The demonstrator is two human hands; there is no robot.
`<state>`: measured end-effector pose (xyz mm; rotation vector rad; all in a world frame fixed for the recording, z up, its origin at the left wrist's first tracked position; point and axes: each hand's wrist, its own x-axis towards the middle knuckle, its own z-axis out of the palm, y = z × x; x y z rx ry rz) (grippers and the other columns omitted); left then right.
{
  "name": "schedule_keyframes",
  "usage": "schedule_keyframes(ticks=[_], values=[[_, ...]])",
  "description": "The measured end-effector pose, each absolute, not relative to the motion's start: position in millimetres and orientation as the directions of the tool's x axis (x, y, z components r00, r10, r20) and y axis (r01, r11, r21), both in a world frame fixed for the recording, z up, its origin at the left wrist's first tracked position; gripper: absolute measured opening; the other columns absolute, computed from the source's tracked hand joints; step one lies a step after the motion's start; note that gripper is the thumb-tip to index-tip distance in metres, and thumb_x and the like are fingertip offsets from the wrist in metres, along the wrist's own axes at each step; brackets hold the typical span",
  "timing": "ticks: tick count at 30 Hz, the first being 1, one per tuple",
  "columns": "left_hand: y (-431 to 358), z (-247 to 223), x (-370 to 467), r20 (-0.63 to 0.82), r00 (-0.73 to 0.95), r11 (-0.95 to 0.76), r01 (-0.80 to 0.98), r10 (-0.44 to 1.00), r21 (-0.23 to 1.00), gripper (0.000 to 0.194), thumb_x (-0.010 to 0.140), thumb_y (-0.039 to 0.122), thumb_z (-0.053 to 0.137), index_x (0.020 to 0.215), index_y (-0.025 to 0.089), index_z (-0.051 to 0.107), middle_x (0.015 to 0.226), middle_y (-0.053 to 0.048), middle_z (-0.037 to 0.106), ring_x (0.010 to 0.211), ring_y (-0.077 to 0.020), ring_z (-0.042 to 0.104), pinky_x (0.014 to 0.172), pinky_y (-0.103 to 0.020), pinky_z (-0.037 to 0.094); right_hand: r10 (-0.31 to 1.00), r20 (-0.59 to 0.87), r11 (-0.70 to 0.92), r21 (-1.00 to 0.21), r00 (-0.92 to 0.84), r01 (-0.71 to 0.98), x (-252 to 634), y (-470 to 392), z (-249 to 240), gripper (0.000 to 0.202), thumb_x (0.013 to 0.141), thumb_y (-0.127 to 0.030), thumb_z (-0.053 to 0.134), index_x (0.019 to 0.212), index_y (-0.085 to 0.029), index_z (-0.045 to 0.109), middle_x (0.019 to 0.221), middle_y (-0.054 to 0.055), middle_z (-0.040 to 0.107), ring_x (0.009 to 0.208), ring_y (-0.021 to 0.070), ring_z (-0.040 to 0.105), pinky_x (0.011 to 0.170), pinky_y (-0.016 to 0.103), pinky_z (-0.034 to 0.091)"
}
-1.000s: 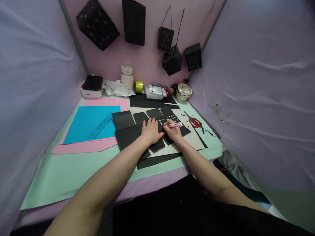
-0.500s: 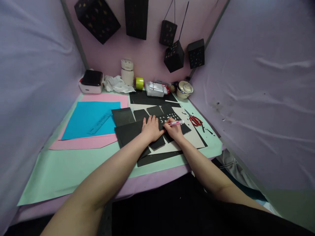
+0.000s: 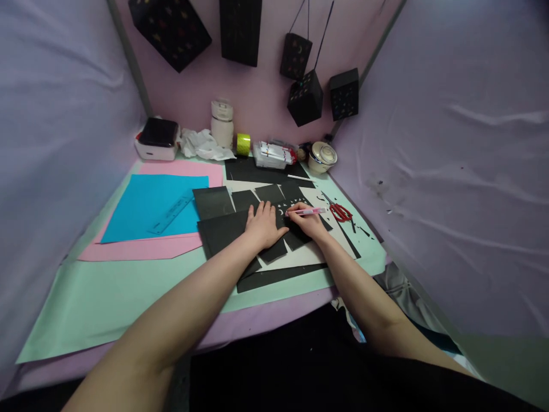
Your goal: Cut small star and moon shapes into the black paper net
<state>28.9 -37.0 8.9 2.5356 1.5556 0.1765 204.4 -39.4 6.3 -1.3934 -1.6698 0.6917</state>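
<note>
My left hand (image 3: 262,225) lies flat with fingers spread, pressing on black cut paper (image 3: 223,232). Just to its right, my right hand (image 3: 305,220) pinches a slim pink-and-white pen-shaped tool (image 3: 316,211). The tool's tip meets the black paper piece with moon and star cut-outs (image 3: 295,236), close to the white moon shape; whether the tip is a blade or a nib is too small to tell. White board (image 3: 341,246) shows beneath the black pieces. Red-handled scissors (image 3: 341,213) rest to the right among small black scraps.
On the left, a clear ruler (image 3: 171,215) lies on blue paper (image 3: 128,212) over pink paper (image 3: 141,252). A white bottle (image 3: 222,126), yellow tape roll (image 3: 243,145), clear box (image 3: 274,155) and lidded bowl (image 3: 322,157) line the back. Black box lanterns (image 3: 305,98) hang above.
My right hand has shifted slightly right and up with the tool, whose tip now sits nearer the moon cut-out. My left hand stays flat on the paper. The view has moved a little.
</note>
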Motion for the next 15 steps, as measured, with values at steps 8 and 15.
schedule_keyframes(ticks=[8,15], values=[[-38,11,26,0.014,0.468,-0.461,0.864,0.884,0.203,0.082,0.091,0.063,0.034,0.150,0.007,0.030,0.159,-0.017,0.022,0.148,-0.0311,0.014,0.118,-0.053,0.012,0.974,0.110,0.188,-0.877,-0.196,0.441,218,-33,30,0.026,0.075,-0.039,0.072,0.093,-0.021,0.073,0.093,0.004,0.073,0.084,0.0177,0.066,0.075,0.028,0.049],[-40,14,26,0.016,0.556,-0.548,0.813,0.831,0.199,0.083,0.089,0.064,0.040,0.148,0.007,0.034,0.159,-0.016,0.025,0.147,-0.0304,0.018,0.119,-0.046,0.015,0.986,0.016,0.075,-0.930,-0.165,0.359,232,-28,34,0.022,0.073,-0.036,0.069,0.087,-0.020,0.073,0.072,0.000,0.067,0.061,0.0121,0.054,0.052,0.023,0.037]])
